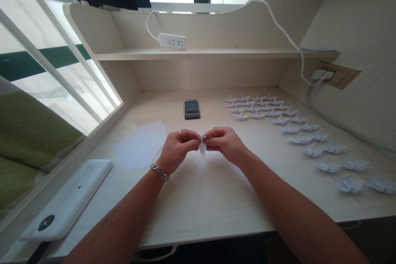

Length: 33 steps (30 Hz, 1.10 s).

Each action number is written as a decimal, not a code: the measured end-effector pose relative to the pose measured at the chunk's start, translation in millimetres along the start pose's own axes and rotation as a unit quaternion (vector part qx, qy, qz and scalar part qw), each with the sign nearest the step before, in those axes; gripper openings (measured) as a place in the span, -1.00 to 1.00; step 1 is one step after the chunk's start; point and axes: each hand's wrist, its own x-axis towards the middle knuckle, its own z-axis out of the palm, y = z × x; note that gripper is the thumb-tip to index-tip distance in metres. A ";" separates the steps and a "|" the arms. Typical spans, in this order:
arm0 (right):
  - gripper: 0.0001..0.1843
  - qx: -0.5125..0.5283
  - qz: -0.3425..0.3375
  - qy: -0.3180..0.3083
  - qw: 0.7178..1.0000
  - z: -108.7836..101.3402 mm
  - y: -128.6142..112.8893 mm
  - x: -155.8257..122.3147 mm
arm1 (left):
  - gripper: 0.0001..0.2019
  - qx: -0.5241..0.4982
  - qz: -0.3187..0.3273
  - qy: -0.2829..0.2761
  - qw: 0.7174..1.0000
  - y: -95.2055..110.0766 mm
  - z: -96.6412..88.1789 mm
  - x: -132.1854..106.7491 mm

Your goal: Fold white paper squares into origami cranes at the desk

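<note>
My left hand (177,148) and my right hand (223,144) meet above the pale wood desk (210,202). Their fingertips pinch a small folded piece of white paper (202,147) from either side, and part of it hangs below them and part is hidden by my fingers. A loose stack of white paper sheets (141,144) lies just left of my left hand. Rows of white origami cranes (297,132) spread to the right of my right hand, the nearest ones well apart from it.
A blurred dark flat object (192,109) lies on the desk ahead of my hands. A white flat device (66,200) lies at the left front. A shelf (198,53) above holds a white power strip (172,41), whose cable runs toward a wall socket (332,76) at right.
</note>
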 end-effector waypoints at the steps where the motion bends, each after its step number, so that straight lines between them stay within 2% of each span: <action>1: -0.79 0.005 -0.004 -0.001 1.000 -0.1 0.6 0.3 | -0.89 -0.011 0.000 -0.001 1.000 -0.3 0.1 0.1; 4: -0.79 0.012 -0.007 -0.014 1.000 -0.7 0.0 -0.3 | -0.92 -0.015 0.009 -0.006 1.000 -0.5 -0.2 -0.3; 8: -0.80 0.001 0.004 -0.036 0.999 -0.2 -5.1 -3.1 | -0.94 0.057 0.045 0.005 0.997 1.4 -1.8 -2.0; 13: -0.75 -0.071 -0.007 0.003 0.997 1.8 -6.3 -3.2 | -0.93 0.130 0.082 0.003 0.988 2.0 -3.2 -2.2; 19: -0.75 -0.162 -0.117 0.030 0.979 0.9 0.1 -1.4 | -0.74 0.056 0.043 0.017 0.997 0.9 -3.6 -0.7; 24: -0.82 -0.231 -0.174 0.041 0.957 3.1 2.6 -3.9 | -0.72 0.122 0.038 0.002 0.992 0.9 -4.7 -0.3; 28: -0.84 -0.239 -0.175 0.046 0.954 3.6 3.6 -3.8 | -0.76 0.170 0.070 0.012 0.983 -0.5 -4.5 -0.1; 33: -0.82 -0.199 -0.156 0.044 0.966 3.4 4.2 -1.1 | -0.80 0.192 0.083 0.020 0.978 -1.4 -3.7 -0.2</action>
